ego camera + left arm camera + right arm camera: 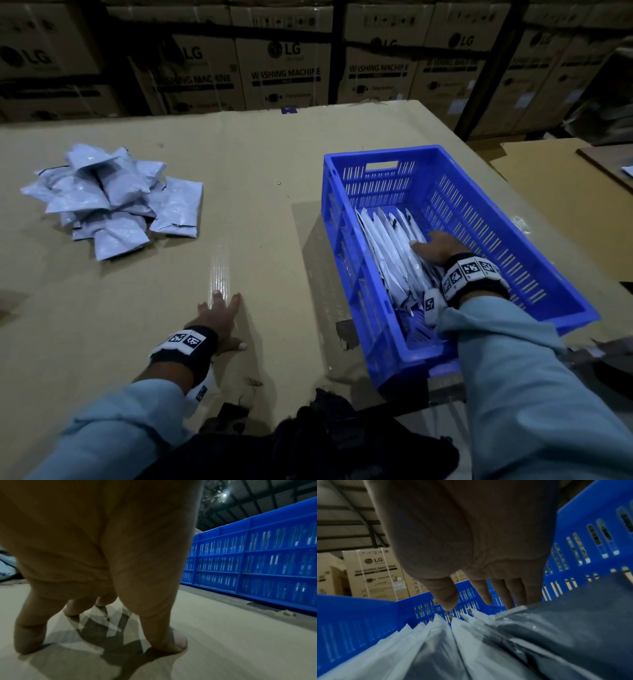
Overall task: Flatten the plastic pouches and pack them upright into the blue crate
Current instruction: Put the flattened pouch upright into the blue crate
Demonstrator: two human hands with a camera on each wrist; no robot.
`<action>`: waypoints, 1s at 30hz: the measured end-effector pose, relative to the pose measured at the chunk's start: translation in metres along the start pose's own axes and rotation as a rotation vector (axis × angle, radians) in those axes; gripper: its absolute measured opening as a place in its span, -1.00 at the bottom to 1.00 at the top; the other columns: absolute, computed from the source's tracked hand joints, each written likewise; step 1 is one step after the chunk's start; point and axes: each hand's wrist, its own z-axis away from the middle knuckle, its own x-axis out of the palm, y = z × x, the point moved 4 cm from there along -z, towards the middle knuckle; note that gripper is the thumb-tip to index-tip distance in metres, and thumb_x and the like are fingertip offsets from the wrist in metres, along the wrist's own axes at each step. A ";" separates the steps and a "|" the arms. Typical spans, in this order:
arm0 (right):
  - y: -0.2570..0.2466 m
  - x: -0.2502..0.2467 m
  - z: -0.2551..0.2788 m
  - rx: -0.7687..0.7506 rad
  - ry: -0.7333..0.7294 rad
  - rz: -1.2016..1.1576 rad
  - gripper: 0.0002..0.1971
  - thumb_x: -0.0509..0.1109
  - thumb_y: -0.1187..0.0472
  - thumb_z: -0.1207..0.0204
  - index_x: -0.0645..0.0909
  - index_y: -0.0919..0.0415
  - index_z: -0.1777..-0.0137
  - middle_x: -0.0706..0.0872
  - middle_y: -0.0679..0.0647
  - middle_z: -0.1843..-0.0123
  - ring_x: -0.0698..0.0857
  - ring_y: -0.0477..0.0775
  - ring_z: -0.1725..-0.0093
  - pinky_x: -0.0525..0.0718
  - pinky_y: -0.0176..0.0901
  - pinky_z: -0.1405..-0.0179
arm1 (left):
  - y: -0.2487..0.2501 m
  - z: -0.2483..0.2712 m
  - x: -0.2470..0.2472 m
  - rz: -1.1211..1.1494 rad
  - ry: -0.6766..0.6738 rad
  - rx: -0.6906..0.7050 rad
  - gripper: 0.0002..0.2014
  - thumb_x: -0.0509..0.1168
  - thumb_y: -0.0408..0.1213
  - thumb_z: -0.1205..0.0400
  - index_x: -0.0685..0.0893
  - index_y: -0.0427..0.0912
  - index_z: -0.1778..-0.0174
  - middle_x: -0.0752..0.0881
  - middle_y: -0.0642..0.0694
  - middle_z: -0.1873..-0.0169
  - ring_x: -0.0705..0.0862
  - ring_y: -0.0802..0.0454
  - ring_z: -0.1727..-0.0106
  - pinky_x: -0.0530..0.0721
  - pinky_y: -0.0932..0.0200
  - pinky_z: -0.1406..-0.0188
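The blue crate [534,260] sits on the right of the cardboard-covered table. A row of white pouches [390,260] stands on edge along its left wall. My right hand [432,247] is inside the crate, fingers straight, pressing against the rightmost pouch; in the right wrist view the fingers [513,595] lie along the pouches [447,642]. My left hand [219,315] rests flat on the bare table, fingers spread and holding nothing; its fingertips [171,642] touch the surface. A heap of puffy white pouches [109,198] lies at the far left.
Stacked washing machine cartons [284,68] line the wall behind the table. A strip of clear tape [219,274] runs across the cardboard just ahead of my left hand. The crate's outer wall [257,563] stands to the right of my left hand. A dark bag [325,438] lies at the near edge.
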 end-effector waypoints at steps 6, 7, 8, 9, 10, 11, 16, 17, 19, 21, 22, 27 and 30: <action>-0.024 -0.024 0.033 -0.201 0.266 -0.003 -0.43 0.41 -0.04 -0.65 0.54 0.29 -0.54 0.63 0.30 -0.50 0.61 0.37 -0.45 0.61 0.22 -0.42 | -0.008 0.010 0.008 -0.026 0.079 0.019 0.17 0.34 0.43 -0.53 -0.29 0.06 -0.79 -0.29 -0.24 -0.78 -0.08 -0.43 -0.78 0.27 -0.41 -0.65; -0.034 -0.030 0.042 -0.241 0.312 -0.015 -0.49 0.41 -0.01 -0.64 0.59 0.29 -0.48 0.68 0.30 -0.43 0.65 0.36 -0.38 0.65 0.22 -0.38 | -0.010 0.012 0.010 -0.018 0.098 0.024 0.15 0.32 0.44 -0.53 -0.26 0.05 -0.80 -0.27 -0.23 -0.78 -0.06 -0.39 -0.78 0.29 -0.41 -0.64; -0.045 -0.038 0.052 -0.279 0.360 -0.022 -0.53 0.42 0.00 -0.63 0.63 0.28 -0.42 0.71 0.28 -0.36 0.68 0.35 -0.33 0.67 0.21 -0.34 | -0.012 0.013 0.011 0.000 0.114 0.033 0.13 0.31 0.43 -0.54 -0.22 0.04 -0.80 -0.23 -0.21 -0.79 -0.04 -0.35 -0.78 0.30 -0.41 -0.64; -0.057 -0.045 0.064 -0.316 0.391 -0.020 -0.55 0.42 0.00 -0.62 0.64 0.26 -0.40 0.73 0.27 -0.33 0.69 0.35 -0.31 0.68 0.20 -0.32 | -0.015 0.015 0.013 0.035 0.127 0.035 0.10 0.32 0.41 -0.55 -0.16 0.02 -0.81 -0.18 -0.20 -0.79 0.00 -0.32 -0.78 0.32 -0.40 -0.63; -0.070 -0.051 0.075 -0.354 0.403 -0.014 -0.53 0.42 -0.03 -0.62 0.64 0.25 -0.41 0.73 0.26 -0.34 0.68 0.35 -0.32 0.67 0.19 -0.32 | -0.018 0.018 0.013 0.079 0.134 0.040 0.06 0.33 0.38 -0.56 -0.09 0.00 -0.80 -0.12 -0.21 -0.79 0.06 -0.30 -0.77 0.34 -0.37 -0.62; -0.084 -0.057 0.086 -0.390 0.397 -0.012 -0.51 0.41 -0.05 -0.63 0.63 0.24 -0.44 0.72 0.26 -0.36 0.67 0.34 -0.35 0.65 0.18 -0.34 | -0.020 0.022 0.013 0.126 0.132 0.048 0.01 0.35 0.33 -0.57 0.01 -0.04 -0.79 -0.02 -0.23 -0.78 0.14 -0.29 -0.74 0.36 -0.33 -0.61; -0.158 -0.067 0.145 -0.603 0.393 -0.031 -0.48 0.38 -0.10 -0.66 0.60 0.21 -0.49 0.72 0.21 -0.38 0.64 0.26 -0.40 0.62 0.15 -0.38 | -0.038 0.049 0.002 0.252 0.111 0.087 -0.38 0.32 0.06 -0.73 0.38 -0.23 -0.62 0.39 -0.22 -0.63 0.48 -0.20 -0.54 0.47 0.01 -0.47; -0.173 -0.064 0.157 -0.645 0.394 -0.033 -0.49 0.38 -0.10 -0.66 0.60 0.21 -0.49 0.72 0.20 -0.37 0.64 0.25 -0.40 0.62 0.16 -0.38 | -0.047 0.052 0.003 0.255 0.105 0.082 -0.36 0.29 0.06 -0.75 0.35 -0.23 -0.66 0.35 -0.20 -0.68 0.46 -0.19 -0.58 0.44 0.04 -0.51; -0.203 -0.051 0.178 -0.705 0.381 -0.059 -0.50 0.38 -0.12 -0.66 0.61 0.18 -0.46 0.74 0.17 -0.31 0.67 0.21 -0.35 0.65 0.14 -0.34 | -0.066 0.060 0.005 0.267 0.110 0.067 -0.28 0.25 0.09 -0.77 0.22 -0.20 -0.76 0.20 -0.15 -0.77 0.33 -0.15 -0.70 0.31 0.09 -0.61; -0.231 -0.027 0.195 -0.735 0.325 -0.075 -0.54 0.38 -0.11 -0.65 0.62 0.12 -0.44 0.76 0.13 -0.24 0.70 0.14 -0.27 0.66 0.06 -0.29 | -0.088 0.067 0.009 0.293 0.116 0.064 -0.25 0.22 0.11 -0.78 0.14 -0.16 -0.80 0.10 -0.10 -0.80 0.22 -0.10 -0.75 0.21 0.12 -0.67; -0.246 -0.011 0.203 -0.747 0.289 -0.070 -0.55 0.38 -0.11 -0.66 0.63 0.11 -0.44 0.77 0.12 -0.23 0.70 0.13 -0.26 0.65 0.02 -0.28 | -0.099 0.071 0.010 0.295 0.118 0.076 -0.26 0.21 0.11 -0.78 0.14 -0.14 -0.80 0.06 -0.07 -0.81 0.19 -0.08 -0.77 0.19 0.10 -0.69; -0.317 0.084 0.233 -0.774 0.139 -0.011 -0.58 0.38 -0.09 -0.66 0.65 0.08 -0.43 0.78 0.07 -0.25 0.70 0.11 -0.27 0.65 0.01 -0.29 | -0.163 0.097 0.019 0.309 0.144 0.133 -0.33 0.23 0.11 -0.77 0.25 -0.03 -0.78 0.06 0.03 -0.81 0.20 -0.03 -0.76 0.26 -0.02 -0.70; -0.364 0.144 0.251 -0.768 0.042 -0.011 -0.60 0.38 -0.07 -0.66 0.66 0.07 -0.42 0.79 0.07 -0.23 0.71 0.08 -0.24 0.65 -0.04 -0.27 | -0.216 0.110 0.026 0.304 0.178 0.134 -0.33 0.28 0.11 -0.74 0.28 0.07 -0.76 0.08 0.10 -0.80 0.21 0.02 -0.75 0.29 -0.03 -0.68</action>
